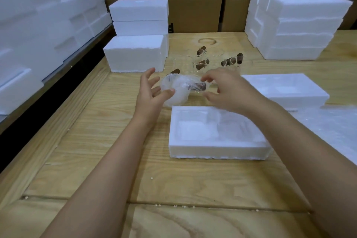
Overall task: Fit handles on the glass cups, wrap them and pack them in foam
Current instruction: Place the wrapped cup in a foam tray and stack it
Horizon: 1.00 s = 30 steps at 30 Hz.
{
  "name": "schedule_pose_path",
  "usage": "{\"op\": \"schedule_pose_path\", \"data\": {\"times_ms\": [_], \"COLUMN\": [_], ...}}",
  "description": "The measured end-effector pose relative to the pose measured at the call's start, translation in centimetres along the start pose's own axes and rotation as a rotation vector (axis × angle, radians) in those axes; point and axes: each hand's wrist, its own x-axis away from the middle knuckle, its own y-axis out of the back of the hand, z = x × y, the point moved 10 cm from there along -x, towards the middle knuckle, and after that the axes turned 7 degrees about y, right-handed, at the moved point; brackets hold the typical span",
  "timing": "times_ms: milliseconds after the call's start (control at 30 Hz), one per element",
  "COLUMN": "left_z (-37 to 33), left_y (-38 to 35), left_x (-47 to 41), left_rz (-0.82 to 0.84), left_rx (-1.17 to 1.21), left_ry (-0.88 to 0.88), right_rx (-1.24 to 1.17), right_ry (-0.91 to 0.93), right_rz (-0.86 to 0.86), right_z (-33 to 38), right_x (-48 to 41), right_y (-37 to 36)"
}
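Note:
A glass cup wrapped in thin clear plastic [178, 88] sits between my hands above the wooden table [96, 141]; its brown handle [199, 86] points right. My left hand [150, 92] has spread, mostly straight fingers, and its thumb touches the left side of the wrap. The fingers of my right hand [228, 89] curl round the cup's handle end. Just in front lies an open foam tray [218, 149] with nothing in its two pockets. Behind the hands stand several unwrapped glass cups with brown handles [201, 63].
A second foam tray [289, 99] lies to the right, with clear wrap sheets [332, 129] near it. Foam blocks are stacked at back left [135, 54] and back right [293, 25]. Foam pieces line the left wall [38, 25]. Cardboard boxes [193, 11] stand behind.

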Motion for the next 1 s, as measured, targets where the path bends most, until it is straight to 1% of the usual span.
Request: {"op": "schedule_pose_path", "data": {"times_ms": [67,167,300,400,467,500,600,633,767,900,1000], "left_z": [0.2,0.3,-0.6,-1.7,-2.8,-3.4,-4.6,-4.8,-4.4,-4.5,-4.0], "left_y": [-0.2,-0.6,-0.6,-0.9,-1.1,-1.2,-2.1,-2.6,-3.8,-3.9,-3.7], "left_x": [0.0,-0.1,0.0,0.6,1.1,1.3,1.9,2.1,2.3,2.5,2.4], "left_rz": [0.022,0.017,0.004,0.0,-0.01,-0.008,0.063,0.092,0.199,0.2,0.169], "left_rx": [-0.051,-0.172,-0.12,-0.034,0.016,0.034,0.109,0.114,0.105,0.088,0.114], "left_ry": [0.0,-0.021,-0.07,-0.119,-0.151,-0.167,-0.187,-0.183,-0.167,-0.2,-0.175], "right_rx": [0.019,-0.025,-0.075,-0.163,-0.272,-0.364,-0.705,-0.778,-0.897,-1.065,-1.104], "right_ry": [-0.019,-0.053,-0.056,-0.054,-0.056,-0.052,-0.037,-0.046,-0.13,-0.181,-0.233], "right_rz": [0.035,0.009,-0.004,-0.089,-0.193,-0.24,-0.317,-0.338,-0.418,-0.461,-0.447], "right_z": [0.1,-0.2,-0.5,-0.6,-1.0,-1.2,-1.9,-2.3,-4.0,-4.6,-4.5], "right_x": [-1.0,-1.6,-1.4,-0.9,-0.2,0.2,1.7,2.1,3.1,3.6,3.7], "right_y": [-1.0,-1.4,-1.5,-0.1,1.7,2.5,3.5,3.5,3.2,3.0,2.3]}}
